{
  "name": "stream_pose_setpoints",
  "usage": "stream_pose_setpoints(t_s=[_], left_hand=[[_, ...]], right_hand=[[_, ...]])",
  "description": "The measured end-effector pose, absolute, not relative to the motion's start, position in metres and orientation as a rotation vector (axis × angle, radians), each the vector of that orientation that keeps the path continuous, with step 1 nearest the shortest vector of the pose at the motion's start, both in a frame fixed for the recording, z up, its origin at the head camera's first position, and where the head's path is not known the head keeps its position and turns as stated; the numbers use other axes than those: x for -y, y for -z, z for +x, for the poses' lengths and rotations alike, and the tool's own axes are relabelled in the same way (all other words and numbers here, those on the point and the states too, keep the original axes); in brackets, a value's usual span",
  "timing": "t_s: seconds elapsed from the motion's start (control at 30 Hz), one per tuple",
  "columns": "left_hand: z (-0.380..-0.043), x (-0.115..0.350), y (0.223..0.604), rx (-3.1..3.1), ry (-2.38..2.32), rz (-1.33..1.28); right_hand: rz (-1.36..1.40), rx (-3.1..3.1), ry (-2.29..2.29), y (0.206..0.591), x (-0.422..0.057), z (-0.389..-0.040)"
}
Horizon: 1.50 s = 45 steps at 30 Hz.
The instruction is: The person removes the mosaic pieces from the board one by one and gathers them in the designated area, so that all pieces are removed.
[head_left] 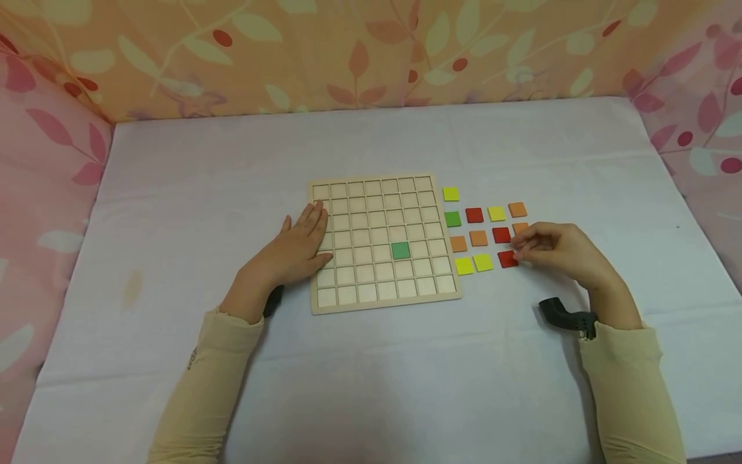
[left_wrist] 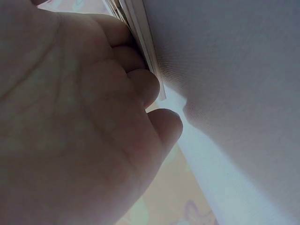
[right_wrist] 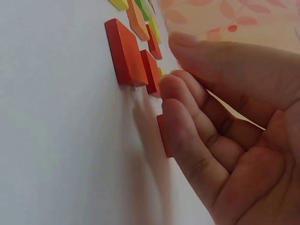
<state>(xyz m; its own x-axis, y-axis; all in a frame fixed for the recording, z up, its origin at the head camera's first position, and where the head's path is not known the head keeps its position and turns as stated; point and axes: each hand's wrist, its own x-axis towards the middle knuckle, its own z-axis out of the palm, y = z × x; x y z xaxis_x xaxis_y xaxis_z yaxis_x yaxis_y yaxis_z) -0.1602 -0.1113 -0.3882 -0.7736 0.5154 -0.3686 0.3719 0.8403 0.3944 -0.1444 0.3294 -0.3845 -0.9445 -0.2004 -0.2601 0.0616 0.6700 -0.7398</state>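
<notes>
A wooden grid board (head_left: 371,307) lies on the white cloth with one green tile (head_left: 400,250) in a cell. My left hand (head_left: 292,248) rests on its left edge, fingers extended over the leftmost cells. In the left wrist view the palm and fingers (left_wrist: 143,89) press along the board's side (left_wrist: 143,37). Right of the board, my right hand (head_left: 559,251) hovers with loosely bent fingers, fingertips right at the nearest red tile (head_left: 507,259). The right wrist view shows a gap between thumb and fingers, nothing in it, and that red tile (right_wrist: 124,56) standing apart from them.
Loose tiles lie in rough rows right of the board: yellow (head_left: 451,194), green (head_left: 453,219), red (head_left: 474,215) and orange (head_left: 518,209), several in all. One orange tile (head_left: 520,229) is partly behind the right hand. Patterned fabric walls (head_left: 371,58) enclose the table's back and sides.
</notes>
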Motion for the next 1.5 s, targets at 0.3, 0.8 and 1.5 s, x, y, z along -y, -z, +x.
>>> stream_pose_setpoints(t_s=[0.3, 0.8, 1.5], left_hand=[[-0.16, 0.111, 0.384, -2.559, -0.421, 0.654], [-0.159, 0.111, 0.389, -2.561, -0.418, 0.651], [-0.159, 0.111, 0.388, -2.552, -0.401, 0.647]], right_hand=[[-0.187, -2.475, 1.344, 0.383, -0.316, -0.148], [-0.441, -2.218, 1.431, 0.379, -0.244, -0.172], [-0.573, -2.283, 1.323, 0.391, -0.191, -0.18]])
